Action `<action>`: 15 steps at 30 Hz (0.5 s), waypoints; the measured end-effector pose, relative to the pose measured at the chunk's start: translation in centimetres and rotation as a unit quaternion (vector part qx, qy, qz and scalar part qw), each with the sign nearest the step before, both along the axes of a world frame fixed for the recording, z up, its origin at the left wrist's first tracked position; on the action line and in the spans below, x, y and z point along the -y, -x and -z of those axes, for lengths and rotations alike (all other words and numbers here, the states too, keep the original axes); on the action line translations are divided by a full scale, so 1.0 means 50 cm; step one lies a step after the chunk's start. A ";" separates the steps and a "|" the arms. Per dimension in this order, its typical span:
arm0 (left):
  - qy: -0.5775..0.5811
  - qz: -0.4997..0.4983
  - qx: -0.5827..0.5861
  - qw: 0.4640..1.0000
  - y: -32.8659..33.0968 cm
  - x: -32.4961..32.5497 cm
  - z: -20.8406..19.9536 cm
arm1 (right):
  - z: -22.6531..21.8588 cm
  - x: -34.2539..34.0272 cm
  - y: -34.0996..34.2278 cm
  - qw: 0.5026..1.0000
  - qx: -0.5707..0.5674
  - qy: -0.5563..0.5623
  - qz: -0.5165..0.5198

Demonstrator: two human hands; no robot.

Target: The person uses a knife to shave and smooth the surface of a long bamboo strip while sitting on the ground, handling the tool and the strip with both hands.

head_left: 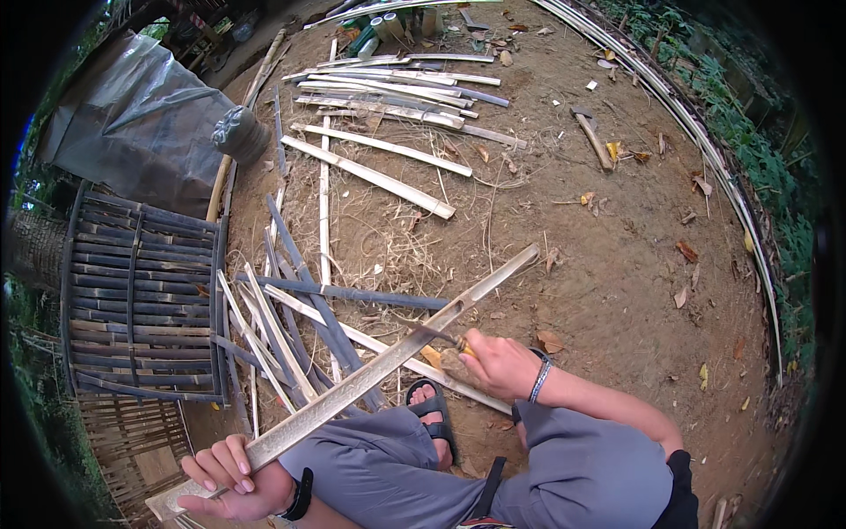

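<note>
A long split bamboo strip point(352, 385) slants across my lap, from the lower left up to the right. Its hollow inner face is turned up. My left hand point(236, 480) is wrapped around its lower end, thumb along the near edge. In my right hand point(504, 363) is a knife point(434, 331) with a yellowish handle. The dark, thin blade points left and lies over the strip, near a dark notch in its upper part; whether it touches the bamboo, I cannot tell.
Split bamboo strips point(379, 181) lie in a pile ahead; more dark and pale pieces point(330, 331) cross beside my left leg. A slatted bamboo bench point(145, 291) stands at left, below a plastic sheet point(141, 115). A wooden-handled tool point(593, 141) rests on the dirt farther right.
</note>
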State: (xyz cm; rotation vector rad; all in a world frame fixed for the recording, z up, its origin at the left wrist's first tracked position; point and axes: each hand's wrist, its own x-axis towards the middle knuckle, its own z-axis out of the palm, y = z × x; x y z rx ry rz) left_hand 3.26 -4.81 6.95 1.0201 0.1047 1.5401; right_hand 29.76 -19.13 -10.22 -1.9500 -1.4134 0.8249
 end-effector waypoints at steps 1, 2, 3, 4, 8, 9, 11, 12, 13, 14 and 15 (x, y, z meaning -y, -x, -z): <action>-0.001 0.008 0.008 1.000 -0.005 0.001 -0.002 | -0.029 -0.003 0.006 0.999 0.022 -0.001 -0.031; -0.006 0.018 0.015 1.000 -0.005 0.001 -0.008 | -0.045 -0.007 0.010 0.997 0.042 -0.005 -0.061; -0.017 0.026 0.017 0.999 -0.002 0.003 -0.008 | -0.051 -0.013 0.003 0.997 0.035 0.054 -0.036; -0.032 0.039 0.018 0.999 0.000 0.003 -0.006 | -0.043 -0.014 -0.006 0.996 0.038 0.075 -0.017; -0.058 0.065 0.038 0.996 -0.002 0.009 -0.006 | -0.093 -0.003 0.006 0.991 -0.052 0.099 -0.069; -0.055 0.072 0.044 0.995 -0.006 0.007 -0.003 | -0.117 0.000 0.017 0.989 -0.057 0.076 -0.116; -0.053 0.102 0.039 0.993 0.000 0.001 0.004 | -0.121 -0.001 0.015 0.990 -0.019 0.069 -0.126; -0.043 0.104 0.040 0.993 0.001 0.001 0.003 | -0.100 -0.007 0.003 0.992 0.023 0.083 -0.090; -0.032 0.105 0.040 0.993 0.000 0.002 0.002 | -0.048 0.001 0.002 0.998 0.000 0.064 -0.005; -0.026 0.100 0.042 0.994 0.004 0.004 -0.003 | -0.052 0.007 0.004 0.998 0.008 0.065 -0.007; -0.027 0.118 0.028 0.992 0.009 0.010 -0.008 | -0.057 0.011 0.008 0.998 0.016 0.067 -0.009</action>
